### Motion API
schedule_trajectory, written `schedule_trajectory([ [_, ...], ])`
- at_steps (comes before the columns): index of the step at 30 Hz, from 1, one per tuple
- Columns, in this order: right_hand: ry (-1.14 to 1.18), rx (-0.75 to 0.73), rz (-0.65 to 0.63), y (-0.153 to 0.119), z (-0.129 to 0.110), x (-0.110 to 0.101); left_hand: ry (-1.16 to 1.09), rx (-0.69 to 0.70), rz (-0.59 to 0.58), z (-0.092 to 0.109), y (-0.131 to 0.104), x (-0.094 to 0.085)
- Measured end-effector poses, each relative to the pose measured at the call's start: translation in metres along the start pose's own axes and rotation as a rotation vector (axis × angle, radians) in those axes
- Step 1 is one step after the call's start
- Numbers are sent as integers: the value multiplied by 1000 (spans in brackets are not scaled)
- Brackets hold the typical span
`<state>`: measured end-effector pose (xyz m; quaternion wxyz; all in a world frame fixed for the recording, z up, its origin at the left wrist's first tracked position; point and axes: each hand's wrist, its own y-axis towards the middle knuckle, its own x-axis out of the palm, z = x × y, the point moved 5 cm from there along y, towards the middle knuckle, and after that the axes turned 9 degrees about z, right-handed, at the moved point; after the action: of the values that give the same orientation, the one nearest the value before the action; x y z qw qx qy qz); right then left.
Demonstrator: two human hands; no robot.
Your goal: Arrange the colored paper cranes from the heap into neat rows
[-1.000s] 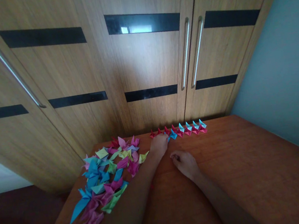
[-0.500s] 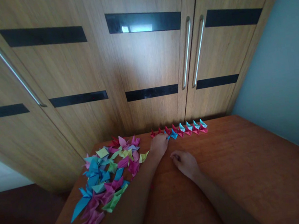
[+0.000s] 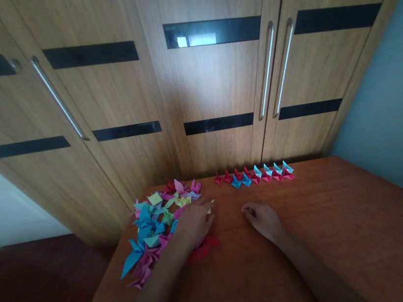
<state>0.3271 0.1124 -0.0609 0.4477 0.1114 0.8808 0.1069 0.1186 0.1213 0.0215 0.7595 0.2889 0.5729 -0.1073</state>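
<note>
My left hand point(image 3: 195, 223) hovers at the right side of a pile of folded paper cranes point(image 3: 147, 222), its thumb apart from the fingers and nothing visible in it. Some cranes are covered by the hand and forearm. A red paper piece point(image 3: 207, 247) lies just below that wrist. My right hand point(image 3: 264, 219) rests on the table with its fingers curled in, apparently around nothing. Beyond it, small folded paper figures stand in two rows. Red ones point(image 3: 228, 177) and light blue ones point(image 3: 268, 169) form the back row; two blue ones point(image 3: 240, 181) and several pinkish-red ones point(image 3: 277, 175) form the front.
The brown wooden table point(image 3: 331, 233) reaches back to a wooden wardrobe point(image 3: 220, 151) with long metal handles point(image 3: 265, 70). A blue-grey wall point(image 3: 383, 97) stands at the right. Dark floor point(image 3: 47, 280) shows beyond the table's left edge.
My left hand has moved back and left from the front row to the pile. Two blue figures now show fully in that row. My right hand stays curled on the table. The view has shifted left.
</note>
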Motion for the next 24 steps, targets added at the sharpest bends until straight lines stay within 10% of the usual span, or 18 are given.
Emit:
schedule_trajectory([
  [13, 19, -27, 18, 0, 4, 2, 205, -302, 153, -112, -120, -72],
  [24, 38, -22, 17, -1, 6, 2, 216, -239, 153, -94, -97, -61],
])
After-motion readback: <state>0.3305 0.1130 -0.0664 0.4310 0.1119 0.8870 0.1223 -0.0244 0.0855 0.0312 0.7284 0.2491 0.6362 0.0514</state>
